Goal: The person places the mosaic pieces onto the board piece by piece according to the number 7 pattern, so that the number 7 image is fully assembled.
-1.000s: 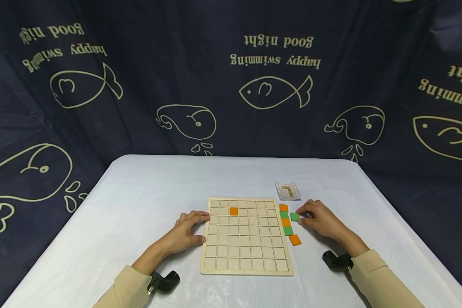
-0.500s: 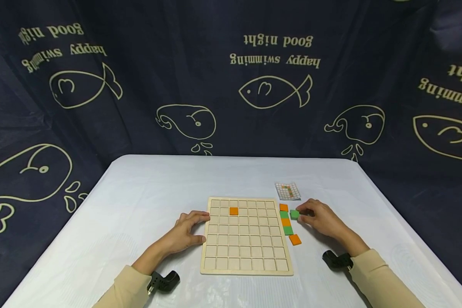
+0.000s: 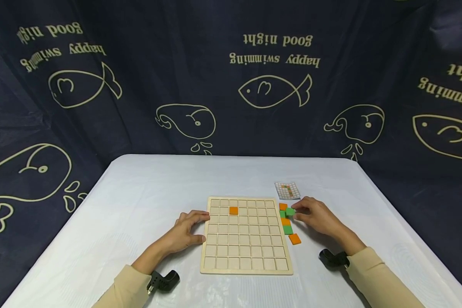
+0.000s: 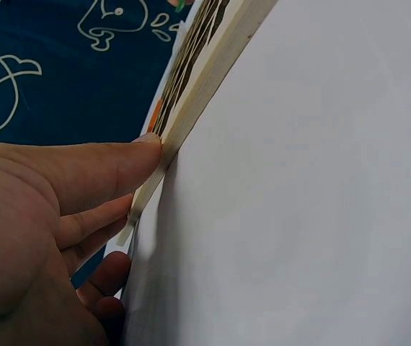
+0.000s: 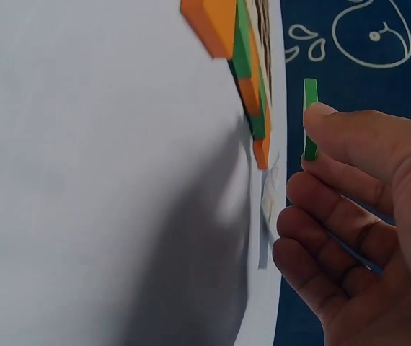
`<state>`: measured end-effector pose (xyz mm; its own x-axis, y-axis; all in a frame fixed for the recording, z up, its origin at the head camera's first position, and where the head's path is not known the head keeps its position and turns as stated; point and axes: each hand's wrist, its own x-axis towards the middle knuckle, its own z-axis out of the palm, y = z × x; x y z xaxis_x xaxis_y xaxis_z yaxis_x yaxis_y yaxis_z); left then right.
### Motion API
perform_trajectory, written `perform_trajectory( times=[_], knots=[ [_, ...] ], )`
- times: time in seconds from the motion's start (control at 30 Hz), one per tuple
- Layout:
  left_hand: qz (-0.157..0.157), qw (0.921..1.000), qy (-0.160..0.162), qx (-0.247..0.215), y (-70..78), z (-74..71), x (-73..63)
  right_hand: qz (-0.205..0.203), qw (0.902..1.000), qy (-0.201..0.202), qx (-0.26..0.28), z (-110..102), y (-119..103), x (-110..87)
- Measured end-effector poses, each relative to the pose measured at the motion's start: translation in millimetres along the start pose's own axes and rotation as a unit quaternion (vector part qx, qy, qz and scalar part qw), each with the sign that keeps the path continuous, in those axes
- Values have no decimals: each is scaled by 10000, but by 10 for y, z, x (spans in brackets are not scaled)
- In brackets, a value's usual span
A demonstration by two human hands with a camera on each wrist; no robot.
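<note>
In the head view, my right hand point(image 3: 315, 215) pinches a green square tile point(image 3: 290, 211) between thumb and finger. The tile is held up off the table, just right of the wooden grid board point(image 3: 250, 272). From the right wrist, the green tile point(image 5: 311, 119) appears edge-on, with the other fingers loosely bent below it. My left hand point(image 3: 184, 235) touches the board's left edge with thumb and fingers fairly straight. The left wrist view has the thumb point(image 4: 112, 169) against the board's side point(image 4: 205, 86). One orange tile point(image 3: 233, 211) sits in a cell near the board's far side.
Beside the board's right edge lies a column of orange and green tiles point(image 3: 288, 230). A separate orange tile point(image 3: 294, 239) lies nearer me. Beyond them is a small printed pattern card point(image 3: 287, 191). A dark curtain point(image 3: 215, 77) hangs behind the white table point(image 3: 169, 175).
My right hand has lifted the green tile from the table and moved it slightly left and away, toward the tile column. The left hand and board have stayed put.
</note>
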<state>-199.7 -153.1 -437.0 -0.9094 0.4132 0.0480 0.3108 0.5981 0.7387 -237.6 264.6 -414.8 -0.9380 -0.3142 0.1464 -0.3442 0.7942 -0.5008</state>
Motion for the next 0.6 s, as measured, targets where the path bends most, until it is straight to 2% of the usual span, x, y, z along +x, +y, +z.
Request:
perform_trajectory(
  times=[0.6],
  knots=[
    [25, 10000, 24, -47, 6, -4, -4, -344, 9991, -21, 239, 65, -322, 61]
  ],
)
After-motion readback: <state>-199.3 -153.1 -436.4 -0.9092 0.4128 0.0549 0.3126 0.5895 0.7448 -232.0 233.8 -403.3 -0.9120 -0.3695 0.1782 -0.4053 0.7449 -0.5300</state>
